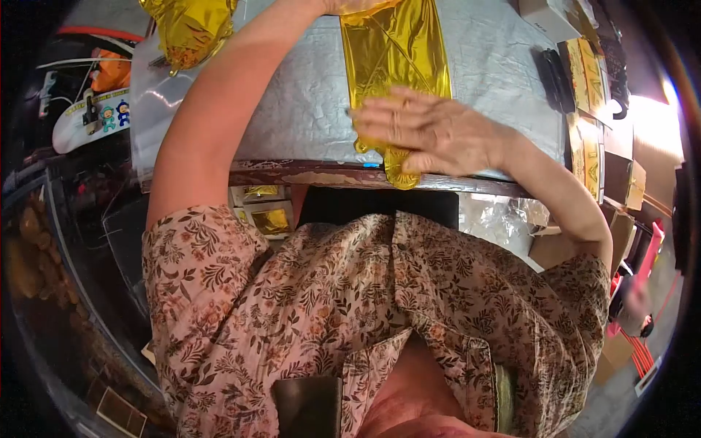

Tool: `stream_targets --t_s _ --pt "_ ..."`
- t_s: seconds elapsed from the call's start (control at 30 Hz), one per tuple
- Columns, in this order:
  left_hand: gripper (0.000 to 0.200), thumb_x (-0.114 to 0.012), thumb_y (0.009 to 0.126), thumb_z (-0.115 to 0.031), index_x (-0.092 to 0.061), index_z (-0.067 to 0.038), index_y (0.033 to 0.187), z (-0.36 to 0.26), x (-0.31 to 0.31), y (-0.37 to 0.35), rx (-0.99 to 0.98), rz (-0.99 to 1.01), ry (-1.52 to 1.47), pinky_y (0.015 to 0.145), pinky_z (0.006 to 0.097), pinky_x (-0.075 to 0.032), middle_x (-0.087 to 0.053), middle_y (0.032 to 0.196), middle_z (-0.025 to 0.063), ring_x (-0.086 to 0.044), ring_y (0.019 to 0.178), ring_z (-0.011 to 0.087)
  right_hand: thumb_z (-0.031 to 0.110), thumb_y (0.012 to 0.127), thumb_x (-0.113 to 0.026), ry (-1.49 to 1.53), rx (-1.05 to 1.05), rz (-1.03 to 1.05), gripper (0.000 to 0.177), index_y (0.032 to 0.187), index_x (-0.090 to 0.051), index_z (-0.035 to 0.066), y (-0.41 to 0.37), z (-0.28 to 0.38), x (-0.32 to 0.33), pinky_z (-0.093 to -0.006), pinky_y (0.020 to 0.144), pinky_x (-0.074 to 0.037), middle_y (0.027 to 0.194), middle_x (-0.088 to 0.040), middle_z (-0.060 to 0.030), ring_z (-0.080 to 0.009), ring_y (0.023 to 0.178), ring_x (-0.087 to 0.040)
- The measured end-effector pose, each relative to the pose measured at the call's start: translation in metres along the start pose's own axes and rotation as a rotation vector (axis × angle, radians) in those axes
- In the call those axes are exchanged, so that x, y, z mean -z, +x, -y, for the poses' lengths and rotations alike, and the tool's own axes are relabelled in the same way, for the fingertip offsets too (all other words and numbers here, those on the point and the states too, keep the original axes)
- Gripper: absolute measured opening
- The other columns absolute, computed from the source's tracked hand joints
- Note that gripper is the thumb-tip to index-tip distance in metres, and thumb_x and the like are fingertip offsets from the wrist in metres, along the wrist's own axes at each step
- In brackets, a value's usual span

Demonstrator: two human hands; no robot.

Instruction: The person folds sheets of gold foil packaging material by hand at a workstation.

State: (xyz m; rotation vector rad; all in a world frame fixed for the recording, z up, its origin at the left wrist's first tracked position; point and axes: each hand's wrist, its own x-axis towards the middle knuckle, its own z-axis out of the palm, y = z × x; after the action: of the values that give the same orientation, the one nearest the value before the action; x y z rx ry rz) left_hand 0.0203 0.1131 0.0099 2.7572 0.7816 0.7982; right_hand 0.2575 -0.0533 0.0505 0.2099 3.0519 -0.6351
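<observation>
A flat, shiny gold foil piece [398, 55] with rounded tabs, like a deflated foil balloon, lies lengthwise on the grey-covered table [292, 109]. Its tabbed near end hangs over the table's edge. My right hand [445, 135] is spread over that near end, palm down, fingers stretched to the left and slightly blurred. At the foil's far end, my left hand [354, 6] reaches the top of the view. Only its lower part shows; its fingers are mostly cut off by the frame.
More crumpled gold foil [191, 33] lies at the table's far left. Yellow boxes [586, 73] and a black object [557, 79] line the right edge. Beneath the tabletop are gold packets [270, 220] and clear plastic bags [504, 223]. A white panel with cartoon figures [91, 124] stands at left.
</observation>
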Motion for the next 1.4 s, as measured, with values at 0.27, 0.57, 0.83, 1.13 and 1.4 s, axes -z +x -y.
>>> stream_targets --t_s 0.27,0.57,0.83,1.13,1.4 --pt "0.036 -0.056 0.101 -0.023 -0.064 -0.014 0.136 -0.004 0.000 -0.001 -0.015 -0.007 0.019 0.110 0.0455 -0.041 -0.058 0.143 0.0102 -0.054 0.130 0.0315 0.064 0.105 -0.013 -0.036 -0.010 -0.236 0.078 0.160 -0.031 0.012 0.044 -0.052 0.006 -0.0459 0.130 -0.011 0.166 -0.031 -0.0095 -0.0254 0.156 -0.021" --pt "0.037 -0.054 0.102 -0.023 -0.062 -0.014 0.137 -0.004 0.002 0.002 0.051 0.040 0.027 0.111 0.0471 -0.039 -0.056 0.145 0.0123 -0.051 0.133 0.0328 0.052 0.107 -0.028 0.562 0.176 -0.101 0.067 0.156 -0.035 0.006 0.017 0.030 -0.007 -0.0489 0.122 -0.034 0.159 -0.037 -0.0192 -0.0335 0.149 -0.034" --pt "0.039 -0.054 0.102 -0.023 -0.060 -0.013 0.139 -0.003 0.001 0.001 0.044 0.032 0.038 0.114 0.0472 -0.037 -0.056 0.145 0.0139 -0.050 0.134 0.0336 -0.001 0.090 -0.065 -0.280 -0.190 -0.618 0.040 0.127 -0.070 0.010 -0.023 -0.120 0.038 -0.0411 0.090 -0.051 0.119 -0.070 -0.0086 -0.0281 0.107 -0.065" --pt "0.043 -0.059 0.100 -0.021 -0.058 -0.011 0.142 -0.007 0.016 0.007 0.057 0.018 -0.112 0.112 0.0443 -0.042 -0.056 0.146 0.0167 -0.053 0.134 0.0357 0.004 0.091 -0.064 -0.385 -0.244 -0.584 0.033 0.121 -0.074 0.014 -0.025 -0.115 0.029 -0.0379 0.097 -0.044 0.120 -0.070 -0.0032 -0.0238 0.109 -0.064" --pt "0.041 -0.067 0.091 -0.009 -0.066 -0.010 0.132 -0.034 0.070 -0.044 0.003 -0.079 0.055 0.106 0.0421 -0.050 -0.064 0.137 0.0083 -0.061 0.123 0.0307 0.004 0.092 -0.063 -0.342 -0.260 -0.596 0.034 0.122 -0.074 0.016 -0.025 -0.113 0.028 -0.0385 0.100 -0.042 0.117 -0.070 -0.0002 -0.0228 0.108 -0.064"
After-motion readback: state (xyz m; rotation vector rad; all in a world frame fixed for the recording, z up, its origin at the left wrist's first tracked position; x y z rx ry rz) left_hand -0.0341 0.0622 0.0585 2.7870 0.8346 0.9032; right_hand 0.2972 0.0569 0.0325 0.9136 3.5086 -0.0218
